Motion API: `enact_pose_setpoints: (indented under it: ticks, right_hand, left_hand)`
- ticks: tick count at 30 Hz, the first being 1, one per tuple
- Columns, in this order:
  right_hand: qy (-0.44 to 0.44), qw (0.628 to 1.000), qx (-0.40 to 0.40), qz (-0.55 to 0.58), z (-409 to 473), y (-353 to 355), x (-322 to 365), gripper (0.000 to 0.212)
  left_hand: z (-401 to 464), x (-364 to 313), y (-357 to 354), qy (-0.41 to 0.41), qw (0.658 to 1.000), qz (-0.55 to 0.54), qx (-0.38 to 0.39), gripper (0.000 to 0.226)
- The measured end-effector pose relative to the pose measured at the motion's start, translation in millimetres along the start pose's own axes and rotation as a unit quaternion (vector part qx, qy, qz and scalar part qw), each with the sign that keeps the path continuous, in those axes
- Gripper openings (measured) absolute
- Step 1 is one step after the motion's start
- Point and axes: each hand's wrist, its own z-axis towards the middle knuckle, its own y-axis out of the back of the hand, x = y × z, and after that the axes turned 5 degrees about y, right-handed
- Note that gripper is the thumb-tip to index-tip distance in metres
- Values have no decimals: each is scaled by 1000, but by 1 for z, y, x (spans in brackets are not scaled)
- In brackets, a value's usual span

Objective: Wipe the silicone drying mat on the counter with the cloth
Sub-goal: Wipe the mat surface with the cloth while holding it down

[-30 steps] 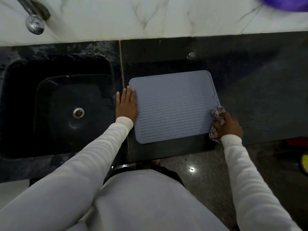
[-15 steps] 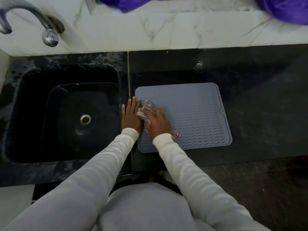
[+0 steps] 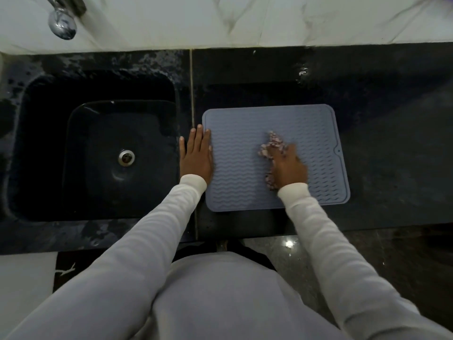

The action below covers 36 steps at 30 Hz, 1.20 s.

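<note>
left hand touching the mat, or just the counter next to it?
Touching. In the head view the left hand lies flat with its fingers overlapping the left edge of the mat, the rest on the counter.

Left hand (image 3: pixel 196 155) lies flat, fingers straight and together. Right hand (image 3: pixel 288 166) is palm-down, blurred, fingers slightly curled. Both arms extend forward.

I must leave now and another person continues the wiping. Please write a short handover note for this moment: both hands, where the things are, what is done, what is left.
Left hand: flat, fingers straight, resting on the left edge of the drying mat, holding it in place.
Right hand: on the cloth, pressing it on the mat right of the middle; blurred, so the grip is unclear.
The mat lies flat on the dark counter, just right of the sink.
Done: wiping is under way.
Left: I cannot tell which parts are already wiped; go over the whole mat, corners too.
</note>
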Motion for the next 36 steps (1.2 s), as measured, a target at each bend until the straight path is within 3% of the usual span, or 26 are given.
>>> enact_pose_setpoints:
  ticks: [3,9,17,21,25,28,36]
  right_hand:
    - [-39,999,-13,-12,2,10,-39,40]
    - [-107,992,-14,-58,2,30,-98,45]
    - [-163,986,-36,-20,3,45,-96,40]
    - [-83,994,-58,47,3,48,-47,39]
    - [76,990,-26,120,-20,20,48,41]
    - [186,981,29,49,-54,-22,100,47]
    - [231,973,24,3,-66,-21,76,45]
  left_hand:
    - [0,-1,0,1,1000,-7,-1,53]
    - [0,0,-2,0,1000,0,-3,53]
    - [-1,0,-1,3,1000,-12,3,53]
    - [-1,-2,0,4,1000,-13,4,53]
    - [0,-2,0,5,1000,-19,10,53]
    - [2,-2,-1,0,1000,-7,10,53]
    - [1,0,0,-16,1000,8,9,53]
